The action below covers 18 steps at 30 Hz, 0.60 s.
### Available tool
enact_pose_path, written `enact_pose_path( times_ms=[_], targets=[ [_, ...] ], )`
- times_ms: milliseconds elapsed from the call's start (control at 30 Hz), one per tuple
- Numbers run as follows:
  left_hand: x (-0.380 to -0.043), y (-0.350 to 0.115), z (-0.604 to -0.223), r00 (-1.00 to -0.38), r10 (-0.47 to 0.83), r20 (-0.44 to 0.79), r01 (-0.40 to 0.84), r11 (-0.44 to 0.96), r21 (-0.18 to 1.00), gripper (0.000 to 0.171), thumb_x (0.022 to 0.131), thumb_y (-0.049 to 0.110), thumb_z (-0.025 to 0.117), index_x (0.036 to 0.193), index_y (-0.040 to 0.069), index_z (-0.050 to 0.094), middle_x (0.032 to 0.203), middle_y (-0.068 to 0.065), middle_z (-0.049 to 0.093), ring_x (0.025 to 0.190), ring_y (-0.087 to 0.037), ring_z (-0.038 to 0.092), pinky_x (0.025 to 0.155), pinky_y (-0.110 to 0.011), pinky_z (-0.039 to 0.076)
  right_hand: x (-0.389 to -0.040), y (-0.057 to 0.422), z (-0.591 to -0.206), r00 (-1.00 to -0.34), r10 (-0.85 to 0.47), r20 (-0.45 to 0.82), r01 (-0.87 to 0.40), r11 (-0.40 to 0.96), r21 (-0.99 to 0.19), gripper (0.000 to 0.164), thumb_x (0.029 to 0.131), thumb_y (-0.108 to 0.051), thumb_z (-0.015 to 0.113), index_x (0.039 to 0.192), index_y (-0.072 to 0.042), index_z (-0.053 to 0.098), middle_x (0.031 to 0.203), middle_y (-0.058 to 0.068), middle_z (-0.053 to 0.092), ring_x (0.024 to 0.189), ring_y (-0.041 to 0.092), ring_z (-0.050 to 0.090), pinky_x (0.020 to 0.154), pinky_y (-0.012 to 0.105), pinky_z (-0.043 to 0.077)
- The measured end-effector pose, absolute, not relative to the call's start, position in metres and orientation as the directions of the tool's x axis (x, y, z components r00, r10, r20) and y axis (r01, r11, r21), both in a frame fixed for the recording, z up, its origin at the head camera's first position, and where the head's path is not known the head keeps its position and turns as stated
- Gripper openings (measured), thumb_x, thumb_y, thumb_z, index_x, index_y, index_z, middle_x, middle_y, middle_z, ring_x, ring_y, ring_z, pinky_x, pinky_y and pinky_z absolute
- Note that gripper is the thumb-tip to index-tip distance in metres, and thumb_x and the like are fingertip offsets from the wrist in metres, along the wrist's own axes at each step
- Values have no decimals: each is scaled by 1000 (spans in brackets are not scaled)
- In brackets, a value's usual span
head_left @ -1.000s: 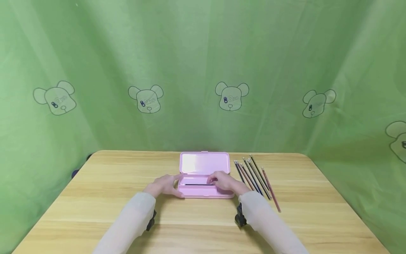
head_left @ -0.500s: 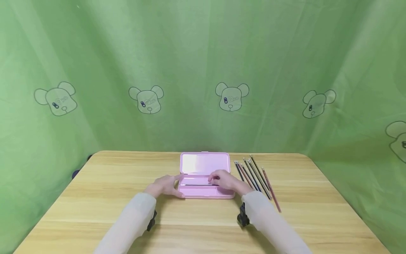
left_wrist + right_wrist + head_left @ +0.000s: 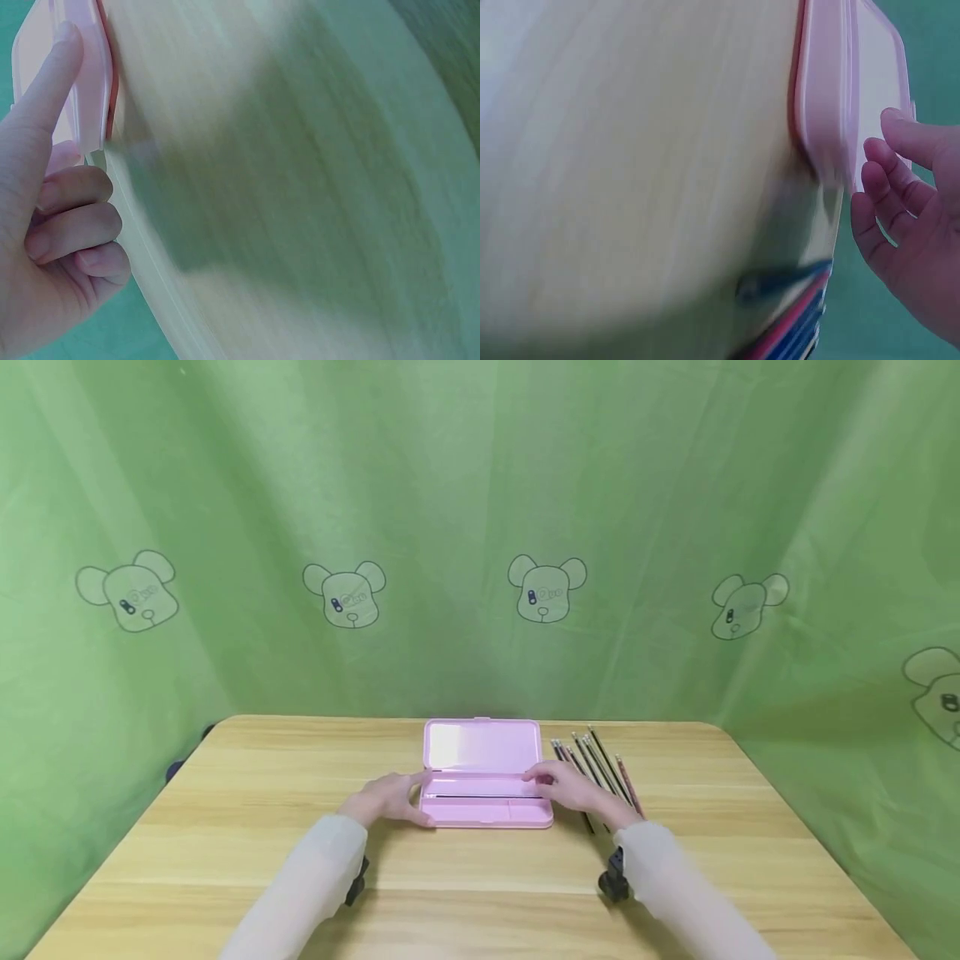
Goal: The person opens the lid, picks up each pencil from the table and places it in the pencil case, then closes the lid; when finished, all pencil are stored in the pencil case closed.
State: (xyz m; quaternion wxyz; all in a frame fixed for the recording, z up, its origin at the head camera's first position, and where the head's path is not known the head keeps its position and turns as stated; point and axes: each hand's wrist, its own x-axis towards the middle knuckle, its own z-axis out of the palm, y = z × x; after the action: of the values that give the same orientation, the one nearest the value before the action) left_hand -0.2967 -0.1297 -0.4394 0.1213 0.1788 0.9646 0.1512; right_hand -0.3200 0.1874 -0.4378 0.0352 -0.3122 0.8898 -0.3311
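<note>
A pink pencil case (image 3: 459,813) lies with its lid (image 3: 483,745) raised at the back of the table. A dark pencil (image 3: 480,796) lies lengthwise inside it. My left hand (image 3: 385,798) grips the case's left end, thumb at the front corner and forefinger toward the hinge side; in the left wrist view the other fingers are curled. Over the right end of the case is my right hand (image 3: 567,785), its fingers loosely bent with nothing between them in the right wrist view. Several pencils (image 3: 592,758) lie right of the case, partly hidden by the right hand and forearm.
The wooden table (image 3: 465,893) has rounded back corners. Behind it and at both sides hangs a green curtain (image 3: 442,660) with printed bear heads. A dark object (image 3: 176,770) shows past the table's left edge.
My right hand has moved right, from inside the case toward its right end, uncovering the pencil and the small right compartment. The left hand has stayed in place on the case.
</note>
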Motion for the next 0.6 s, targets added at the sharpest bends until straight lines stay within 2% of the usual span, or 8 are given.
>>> enact_pose_path(
  times_ms=[233, 433, 533, 600],
  targets=[
    [-296, -129, -439, -904, 388, -181, 313, 888, 337, 93, 65, 52, 75, 141, 18, 35, 129, -23, 50, 115, -36, 51, 88, -48, 47, -315, 229, -432, -824, -540, 170, -515, 591, -621, 25, 85, 1, 57, 108, 11, 59, 83, 9, 58, 76, 10, 48, 67, 22, 45],
    [-296, -131, -439, -903, 389, -181, 312, 885, 345, 93, 65, 52, 75, 141, 19, 35, 130, -23, 48, 115, -37, 50, 88, -48, 46, -312, 267, -430, -872, -470, 140, -445, 638, -628, 30, 87, -7, 58, 112, 10, 56, 86, 9, 57, 80, 16, 52, 73, 28, 48],
    [-297, -131, -439, -903, 390, -178, 314, 884, 347, 92, 65, 51, 75, 141, 18, 35, 130, -23, 49, 115, -37, 50, 87, -49, 47, -311, 286, -435, -864, -478, 159, -457, 611, -647, 33, 87, -11, 58, 112, 11, 55, 86, 8, 57, 81, 16, 53, 73, 31, 50],
    [-296, -131, -439, -902, 390, -183, 312, 884, 347, 93, 65, 52, 75, 142, 19, 34, 131, -23, 48, 116, -37, 49, 89, -49, 46, -309, 298, -438, -849, -497, 179, -476, 574, -666, 35, 87, -13, 58, 113, 11, 54, 84, 8, 56, 78, 16, 53, 68, 31, 50]
  ],
)
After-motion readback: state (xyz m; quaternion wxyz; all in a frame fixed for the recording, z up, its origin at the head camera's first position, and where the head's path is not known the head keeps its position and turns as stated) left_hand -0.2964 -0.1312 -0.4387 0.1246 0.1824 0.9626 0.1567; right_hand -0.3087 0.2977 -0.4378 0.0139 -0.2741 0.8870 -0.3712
